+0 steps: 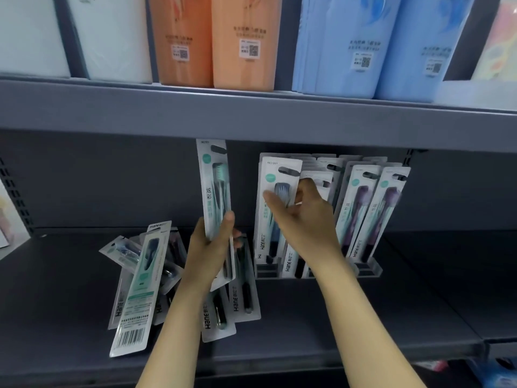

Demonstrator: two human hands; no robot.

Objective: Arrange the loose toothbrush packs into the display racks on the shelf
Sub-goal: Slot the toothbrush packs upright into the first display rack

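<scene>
Grey metal shelf [363, 289], left hand [212, 247] gripping green pack [215, 191], right hand [305, 217] pinching racked pack [270, 214]

Dim, cool light overall; the upper shelf [251, 119] shadows the recess below; soft blur throughout, with wide-angle bending at the edges.

This was a shop: grey metal shelving [251, 119] carried orange QR-labelled packs [243, 43], blue packs [335, 46] and carded toothbrush packs in a clear rack [366, 268].
</scene>
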